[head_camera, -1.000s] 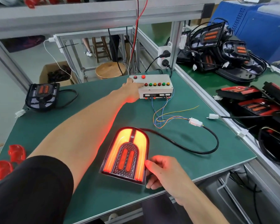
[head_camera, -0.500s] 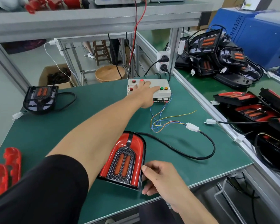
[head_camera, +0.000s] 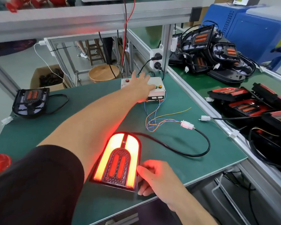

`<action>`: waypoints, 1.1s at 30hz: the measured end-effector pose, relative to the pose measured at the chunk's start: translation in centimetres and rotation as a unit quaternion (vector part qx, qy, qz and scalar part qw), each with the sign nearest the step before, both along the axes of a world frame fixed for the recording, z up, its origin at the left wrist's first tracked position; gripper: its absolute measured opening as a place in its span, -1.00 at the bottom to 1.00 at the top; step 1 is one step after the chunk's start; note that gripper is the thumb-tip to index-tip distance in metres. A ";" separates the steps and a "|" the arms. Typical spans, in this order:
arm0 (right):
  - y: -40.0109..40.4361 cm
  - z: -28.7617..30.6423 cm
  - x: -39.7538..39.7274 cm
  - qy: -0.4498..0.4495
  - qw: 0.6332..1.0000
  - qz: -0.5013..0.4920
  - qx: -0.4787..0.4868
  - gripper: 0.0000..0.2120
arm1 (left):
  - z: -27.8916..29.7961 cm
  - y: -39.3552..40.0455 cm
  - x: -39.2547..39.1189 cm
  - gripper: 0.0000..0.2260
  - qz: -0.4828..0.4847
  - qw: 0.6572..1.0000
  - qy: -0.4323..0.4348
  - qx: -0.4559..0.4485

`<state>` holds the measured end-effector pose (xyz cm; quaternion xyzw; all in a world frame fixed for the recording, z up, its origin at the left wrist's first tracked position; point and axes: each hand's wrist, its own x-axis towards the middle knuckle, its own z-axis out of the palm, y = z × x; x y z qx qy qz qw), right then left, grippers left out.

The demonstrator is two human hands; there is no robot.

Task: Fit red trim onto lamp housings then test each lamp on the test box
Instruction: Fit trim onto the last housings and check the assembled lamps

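Observation:
A lamp (head_camera: 118,161) with red trim lies near the table's front edge and glows bright red-orange. My right hand (head_camera: 154,177) grips its right edge, thumb on top and fingers curled under. Its black cable (head_camera: 201,143) loops right to a white connector (head_camera: 187,124) joined to the coloured wires of the white test box (head_camera: 159,93) at the back. My left hand (head_camera: 140,85) reaches across the table and lies flat on the box's button row, fingers spread.
A bare black lamp housing (head_camera: 30,101) sits at the table's left. Loose red trim pieces (head_camera: 2,161) lie at the left edge. Untrimmed housings (head_camera: 217,54) and trimmed lamps (head_camera: 250,108) with trailing cables crowd the bench to the right. An aluminium frame post (head_camera: 165,46) carries power sockets.
The lamp was dark half a second ago and now glows again. My left hand slid rightward along the box's buttons. My right hand stayed on the lamp's edge.

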<state>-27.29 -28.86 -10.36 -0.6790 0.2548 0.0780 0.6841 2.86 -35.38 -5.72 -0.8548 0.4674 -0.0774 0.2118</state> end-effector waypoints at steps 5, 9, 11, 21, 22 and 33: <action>0.1 -0.2 0.1 -0.002 1.000 -0.002 0.005 -0.82 | 0.6 -0.4 -0.3 -0.37 -0.034 0.999 -0.039 0.015; 0.0 -0.2 0.0 -0.005 1.000 -0.001 0.003 -0.82 | 0.3 -0.3 -0.7 -0.41 -0.024 0.999 -0.037 0.009; 0.0 -0.2 0.1 -0.006 1.000 -0.004 0.003 -0.82 | 0.3 -0.2 -0.6 -0.38 -0.015 0.999 -0.028 0.007; -0.1 -0.9 0.3 -0.001 1.000 -0.004 0.005 -0.81 | -0.1 -0.1 -0.9 -0.28 0.027 0.998 0.058 -0.029; -0.1 -0.9 0.3 -0.001 1.000 -0.004 0.003 -0.81 | 0.0 -0.1 -0.9 -0.27 0.030 0.997 0.063 -0.027; 0.2 -0.6 0.2 0.000 1.000 -0.021 0.013 -0.83 | -0.6 2.3 -2.2 -0.23 -0.021 0.981 0.116 -0.152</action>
